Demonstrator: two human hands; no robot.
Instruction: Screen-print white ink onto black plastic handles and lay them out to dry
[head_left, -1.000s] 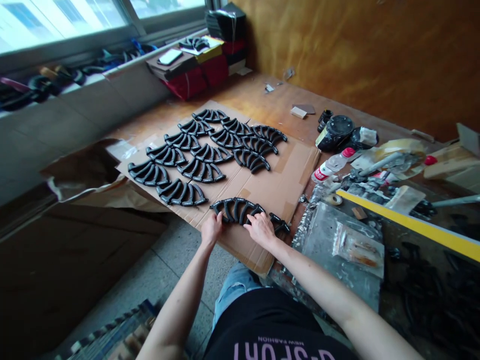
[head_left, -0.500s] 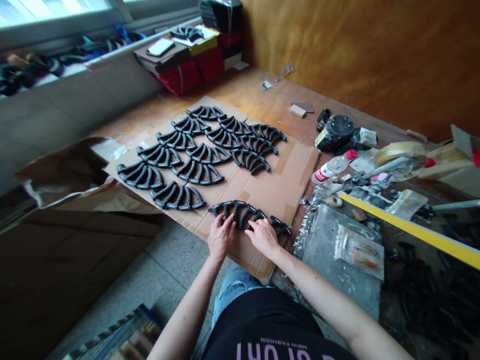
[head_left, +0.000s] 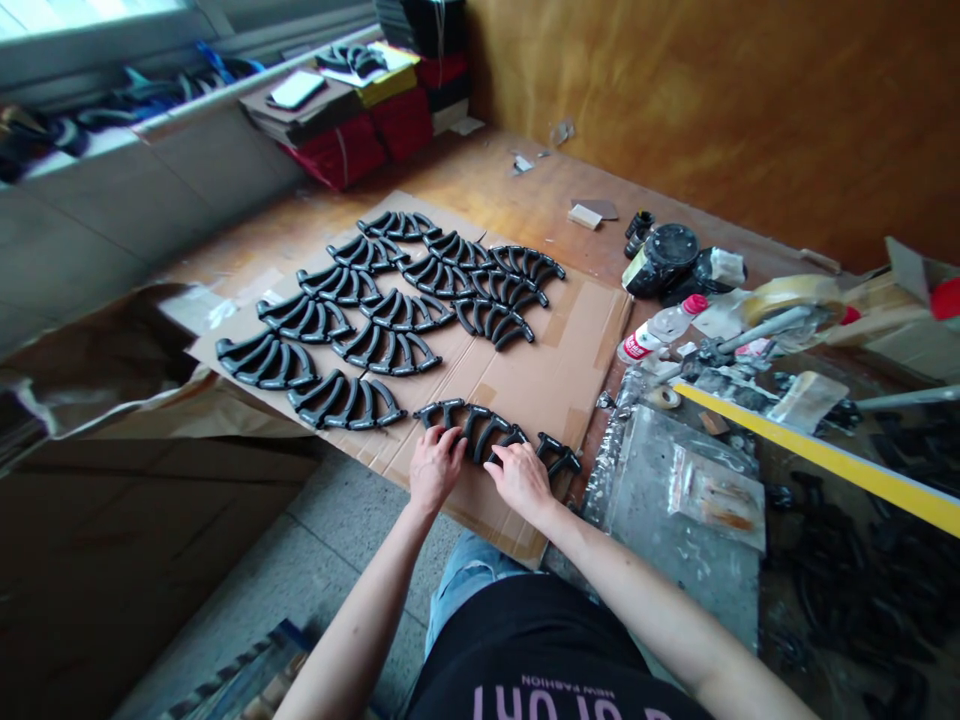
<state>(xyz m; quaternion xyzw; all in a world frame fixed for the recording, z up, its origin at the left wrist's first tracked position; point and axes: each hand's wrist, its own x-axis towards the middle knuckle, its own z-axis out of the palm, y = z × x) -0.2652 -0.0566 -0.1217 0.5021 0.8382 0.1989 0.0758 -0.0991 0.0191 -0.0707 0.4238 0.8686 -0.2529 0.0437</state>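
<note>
Near the front edge of a flat cardboard sheet lies a curved row of glossy black tube-like pieces, joined as ribs along a rim. My left hand has its fingers curled over the left ribs of this row. On its right part, my right hand grips with thumb and fingers pinched together, hiding some ribs. Just right of that hand sits a shorter black ribbed piece. Several similar fan-shaped ribbed pieces lie in rows farther back on the cardboard.
To the right are a red-capped bottle, a black jar, a tape roll, a grey board and a yellow-edged bin holding dark parts. Stacked red bundles stand at the back left. Brown paper hangs left.
The camera view has shifted slightly. Both hands stay on the same ribbed row, with the left fingers drawn a little closer together over the ribs.
</note>
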